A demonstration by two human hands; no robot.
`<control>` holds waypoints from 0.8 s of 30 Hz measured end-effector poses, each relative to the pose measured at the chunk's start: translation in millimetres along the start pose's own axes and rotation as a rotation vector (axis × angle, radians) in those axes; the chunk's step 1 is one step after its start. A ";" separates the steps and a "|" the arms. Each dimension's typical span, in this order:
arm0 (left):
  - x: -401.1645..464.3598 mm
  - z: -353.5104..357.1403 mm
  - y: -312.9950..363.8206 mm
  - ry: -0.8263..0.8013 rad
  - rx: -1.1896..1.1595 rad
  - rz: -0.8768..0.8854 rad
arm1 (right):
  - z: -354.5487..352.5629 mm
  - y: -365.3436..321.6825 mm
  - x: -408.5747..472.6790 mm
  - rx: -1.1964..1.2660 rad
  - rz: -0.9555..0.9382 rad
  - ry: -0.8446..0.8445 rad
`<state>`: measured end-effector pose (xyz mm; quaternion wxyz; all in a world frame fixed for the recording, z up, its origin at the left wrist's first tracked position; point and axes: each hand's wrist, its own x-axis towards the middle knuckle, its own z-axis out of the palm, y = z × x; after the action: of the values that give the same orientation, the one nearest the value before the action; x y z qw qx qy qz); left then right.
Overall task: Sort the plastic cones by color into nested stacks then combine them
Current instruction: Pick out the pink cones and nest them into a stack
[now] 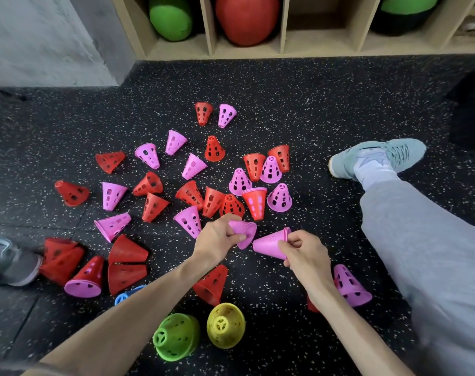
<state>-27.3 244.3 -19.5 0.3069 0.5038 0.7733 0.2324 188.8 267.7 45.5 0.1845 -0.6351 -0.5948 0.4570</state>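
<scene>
Hands gripping perforated pink cones, L (217, 236) one (244, 234), R (302, 249) nested stack (270, 244)

Plastic cones on rubber floor

The cones (190, 195) are smooth, perforated plastic with a dull sheen; the floor (298, 109) is rough, matt, speckled rubber; at twelve o'clock, pale wooden shelving (283, 25).
</scene>
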 end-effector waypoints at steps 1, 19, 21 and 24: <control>-0.3 0.1 -0.7 -0.006 0.011 0.002 | 0.2 -0.1 -0.3 0.003 -0.001 -0.003; -10.9 -3.7 -7.9 -0.150 0.236 0.017 | -2.5 -0.4 -1.1 0.011 -0.005 -0.006; -13.3 -1.4 -9.0 -0.164 0.264 0.049 | -2.3 -1.1 -1.2 0.021 -0.008 -0.007; -15.7 1.4 -8.6 -0.146 0.284 0.059 | -2.1 -1.5 -0.3 0.019 -0.010 -0.009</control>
<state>-27.0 226.6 -22.5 0.2809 0.5802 0.7589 0.0924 189.6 268.4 47.9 0.1901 -0.6283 -0.5943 0.4647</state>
